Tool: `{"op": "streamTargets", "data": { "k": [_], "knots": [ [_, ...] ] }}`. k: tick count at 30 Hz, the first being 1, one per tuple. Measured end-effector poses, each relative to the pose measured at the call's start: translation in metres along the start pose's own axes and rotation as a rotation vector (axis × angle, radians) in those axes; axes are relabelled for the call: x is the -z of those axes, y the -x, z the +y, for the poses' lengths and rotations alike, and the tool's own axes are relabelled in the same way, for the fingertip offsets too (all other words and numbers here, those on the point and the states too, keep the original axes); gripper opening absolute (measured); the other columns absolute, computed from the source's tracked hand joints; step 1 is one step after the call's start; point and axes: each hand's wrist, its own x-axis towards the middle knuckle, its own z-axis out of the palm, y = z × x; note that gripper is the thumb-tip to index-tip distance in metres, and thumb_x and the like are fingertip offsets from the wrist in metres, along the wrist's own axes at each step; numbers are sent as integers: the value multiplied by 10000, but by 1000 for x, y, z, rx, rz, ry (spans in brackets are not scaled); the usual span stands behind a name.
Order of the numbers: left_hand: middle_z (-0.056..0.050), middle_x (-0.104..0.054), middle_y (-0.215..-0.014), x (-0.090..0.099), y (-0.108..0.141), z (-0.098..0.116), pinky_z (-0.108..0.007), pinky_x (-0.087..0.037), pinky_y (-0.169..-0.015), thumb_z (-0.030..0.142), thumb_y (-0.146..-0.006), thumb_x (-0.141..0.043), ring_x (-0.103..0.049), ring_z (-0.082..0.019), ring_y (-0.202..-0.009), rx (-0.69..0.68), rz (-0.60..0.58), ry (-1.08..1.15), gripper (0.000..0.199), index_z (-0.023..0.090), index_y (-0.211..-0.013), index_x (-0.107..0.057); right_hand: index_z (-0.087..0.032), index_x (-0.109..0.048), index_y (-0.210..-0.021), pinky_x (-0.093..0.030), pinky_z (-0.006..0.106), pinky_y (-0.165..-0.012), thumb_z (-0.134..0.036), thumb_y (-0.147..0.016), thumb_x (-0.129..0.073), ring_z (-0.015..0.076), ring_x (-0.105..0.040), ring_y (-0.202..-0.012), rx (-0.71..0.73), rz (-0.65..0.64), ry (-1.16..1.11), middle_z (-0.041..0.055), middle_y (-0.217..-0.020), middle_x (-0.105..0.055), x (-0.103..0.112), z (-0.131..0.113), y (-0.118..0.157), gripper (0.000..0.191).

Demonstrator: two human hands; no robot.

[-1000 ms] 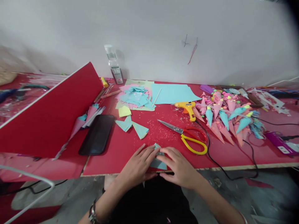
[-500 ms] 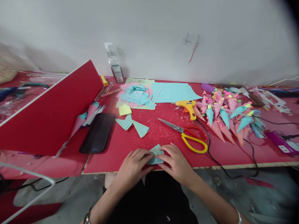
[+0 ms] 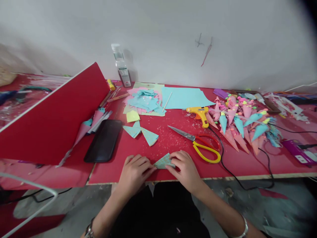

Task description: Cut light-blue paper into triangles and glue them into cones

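Observation:
A light blue paper piece with faint yellowish lines lies between my hands at the table's front edge. My left hand pinches its narrow left tip between thumb and fingers. The wider right end is gripped by my right hand, whose fingers cover part of it. Beyond my hands are more blue wedge-shaped paper pieces and a small yellow paper piece. Scissors with red and yellow handles rest open just right of my right hand.
A yellow glue gun trails a black cord. Many pink and blue cones are heaped at right, near a purple power strip. At left are a black phone and a slanted red board. A bottle stands by the wall.
My left hand has slid left, from the middle of the blue paper to its tip. More of the paper shows between my hands. My right hand keeps its grip.

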Motion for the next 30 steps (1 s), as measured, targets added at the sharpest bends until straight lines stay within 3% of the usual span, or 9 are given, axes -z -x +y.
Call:
{"op": "streamTargets", "data": {
  "k": [9, 17, 20, 24, 28, 30],
  "knots": [
    [10, -585, -663, -1, 0, 0, -305, -291, -695, 317, -843, -505, -509, -151, -672, 91, -45, -40, 235, 182, -656, -552, -185, -564, -736, -401, 342, -783, -235, -792, -569, 183, -517, -822, -15, 35, 74, 46, -855, -595, -6, 1, -3, 76],
    [-1, -597, -906, 3, 5, -3, -339, -288, -747, 252, -796, -540, -536, -186, -861, 213, -98, 35, 45, 210, -799, -557, -180, -548, -747, -390, 349, -781, -233, -795, -567, 197, -495, -816, -19, 12, 105, 47, -867, -590, -8, 0, -3, 74],
    [-10, -594, -978, 5, 6, -8, -348, -298, -756, 193, -798, -508, -536, -195, -907, 217, -126, 34, 140, 238, -927, -542, -177, -550, -767, -390, 354, -779, -232, -790, -575, 205, -497, -822, -21, 0, 112, 49, -871, -588, -8, 0, -3, 64],
    [-43, -588, -1044, 8, 7, -11, -337, -324, -759, 140, -816, -460, -534, -197, -943, 105, -144, -25, 240, 230, -1031, -519, -175, -554, -778, -394, 362, -779, -215, -790, -571, 211, -504, -834, -10, -3, 112, 57, -884, -588, -8, 0, -4, 45],
    [-36, -586, -1124, 5, 14, -3, -318, -345, -775, 115, -816, -474, -535, -185, -920, -228, -193, -145, 377, 227, -1176, -473, -174, -558, -800, -397, 359, -793, -213, -793, -567, 211, -510, -853, 6, -2, 105, 60, -899, -584, -8, 1, -4, 41],
    [-27, -583, -1153, 2, 17, 1, -320, -345, -796, 146, -837, -470, -530, -184, -929, -329, -197, -199, 373, 215, -1204, -463, -172, -557, -801, -398, 353, -797, -207, -798, -559, 209, -511, -855, 6, -3, 110, 60, -897, -582, -8, 1, -4, 35]
  ]
}}
